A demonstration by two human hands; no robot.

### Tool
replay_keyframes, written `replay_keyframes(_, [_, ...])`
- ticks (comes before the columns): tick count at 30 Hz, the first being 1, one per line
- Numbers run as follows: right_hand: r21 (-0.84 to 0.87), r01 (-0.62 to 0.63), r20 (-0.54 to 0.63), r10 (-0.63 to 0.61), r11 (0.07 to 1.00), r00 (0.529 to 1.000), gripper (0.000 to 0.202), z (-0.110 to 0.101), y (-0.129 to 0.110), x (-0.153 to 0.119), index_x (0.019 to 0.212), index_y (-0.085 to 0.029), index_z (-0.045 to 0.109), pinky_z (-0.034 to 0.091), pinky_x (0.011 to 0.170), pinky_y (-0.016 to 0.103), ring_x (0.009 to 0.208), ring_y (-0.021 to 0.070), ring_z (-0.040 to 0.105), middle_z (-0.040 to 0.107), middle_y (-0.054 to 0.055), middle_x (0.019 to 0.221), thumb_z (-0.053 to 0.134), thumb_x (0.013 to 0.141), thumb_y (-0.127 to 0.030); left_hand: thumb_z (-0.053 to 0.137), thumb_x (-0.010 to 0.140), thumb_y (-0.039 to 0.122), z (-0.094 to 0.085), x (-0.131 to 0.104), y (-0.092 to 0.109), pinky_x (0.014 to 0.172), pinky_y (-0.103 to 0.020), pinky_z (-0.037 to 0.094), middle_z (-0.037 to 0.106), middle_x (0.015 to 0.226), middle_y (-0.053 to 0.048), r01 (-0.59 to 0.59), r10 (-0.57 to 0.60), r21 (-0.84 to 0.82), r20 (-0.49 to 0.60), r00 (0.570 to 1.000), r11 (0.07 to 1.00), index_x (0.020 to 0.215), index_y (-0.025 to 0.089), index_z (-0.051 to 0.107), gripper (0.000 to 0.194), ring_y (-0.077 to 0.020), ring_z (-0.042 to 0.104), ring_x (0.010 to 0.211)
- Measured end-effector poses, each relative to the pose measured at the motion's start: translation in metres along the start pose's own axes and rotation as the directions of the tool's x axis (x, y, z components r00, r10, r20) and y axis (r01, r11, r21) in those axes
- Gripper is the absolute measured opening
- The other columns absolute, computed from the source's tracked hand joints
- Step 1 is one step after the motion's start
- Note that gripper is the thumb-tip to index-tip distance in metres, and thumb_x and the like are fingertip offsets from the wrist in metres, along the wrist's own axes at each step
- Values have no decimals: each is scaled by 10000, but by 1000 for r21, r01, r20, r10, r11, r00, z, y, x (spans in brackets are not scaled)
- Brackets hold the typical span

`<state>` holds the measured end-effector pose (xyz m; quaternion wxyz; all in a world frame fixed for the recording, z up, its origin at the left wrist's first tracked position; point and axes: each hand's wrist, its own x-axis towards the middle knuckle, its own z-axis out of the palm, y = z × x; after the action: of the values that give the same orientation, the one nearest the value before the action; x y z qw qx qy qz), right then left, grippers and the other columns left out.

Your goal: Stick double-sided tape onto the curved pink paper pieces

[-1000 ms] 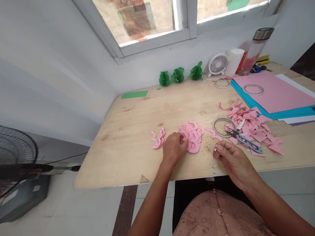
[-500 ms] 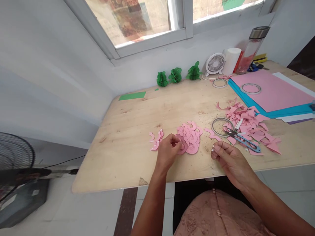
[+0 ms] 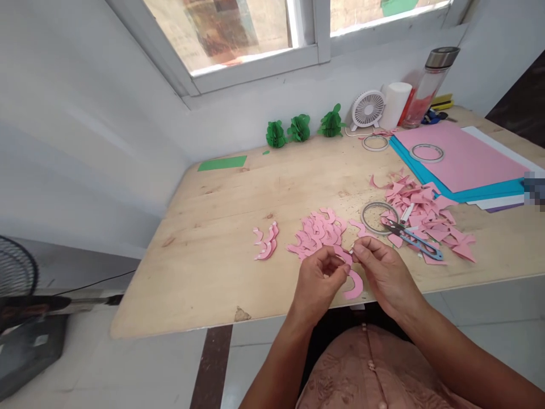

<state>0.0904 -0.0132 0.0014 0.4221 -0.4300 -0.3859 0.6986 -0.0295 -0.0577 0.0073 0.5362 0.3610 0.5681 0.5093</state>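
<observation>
My left hand (image 3: 319, 284) is closed on a wavy pink paper cutout (image 3: 353, 285), which hangs below its fingertips near the table's front edge. Close beside it, my right hand (image 3: 385, 275) pinches a small white piece of tape (image 3: 351, 249) at the cutout's upper end. Whether the tape touches the paper is hard to make out. Behind my hands lies a heap of similar pink cutouts (image 3: 321, 230). To the left is a small group of cutouts with white bits on them (image 3: 267, 244). A tape roll (image 3: 364, 222) and blue-handled thread snips (image 3: 419, 243) lie beyond my right hand.
Pink paper scraps (image 3: 419, 204) cover the right side. Farther back are stacked coloured sheets (image 3: 460, 159) with another tape roll (image 3: 427, 146) on top. Green paper shapes (image 3: 299, 129), a small white fan (image 3: 368, 109) and a glass bottle (image 3: 426, 94) stand along the wall.
My left hand has taken a pink cutout from the heap and moved right with it. My right hand has come inward and up with the white piece to meet it. The heap has spread leftward.
</observation>
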Motion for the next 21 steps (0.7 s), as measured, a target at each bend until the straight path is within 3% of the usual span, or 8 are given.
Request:
replay_keyframes(6, [-18,45,-53,-45,999,998,240,-3,2,-1,704,-205,595,383,627,256,654,134,464,537,-26,676,725,691,-407,649,684,219,9,1,-1,570,-217,406,580,616,28,4,-6,-42,-37,999,999,739,178,543,127,-109,534,579])
replay_keyframes(11, [-87,93,-51,-98,992,994,209,-5,1,-1,693,-217,608,407,680,268,721,157,496,576,-6,719,703,711,-402,644,684,216,11,3,-3,564,-218,396,568,608,20,14,-14,-7,2,1000,1000,679,162,572,90,-104,522,569])
replay_keyframes(14, [-28,63,-26,-64,998,998,198,-4,1,-2,682,-214,616,423,683,272,725,155,516,602,-1,754,717,702,-383,637,693,215,14,3,-4,550,-217,390,569,586,22,26,-25,-23,48,999,999,691,159,597,69,-100,515,544])
replay_keyframes(21, [50,6,-89,-1,999,996,222,-2,1,-3,641,-198,610,413,578,251,607,126,485,555,-20,628,762,657,-359,639,685,197,20,4,-6,542,-215,394,556,559,23,50,-45,-54,89,995,997,639,157,582,83,-98,517,519])
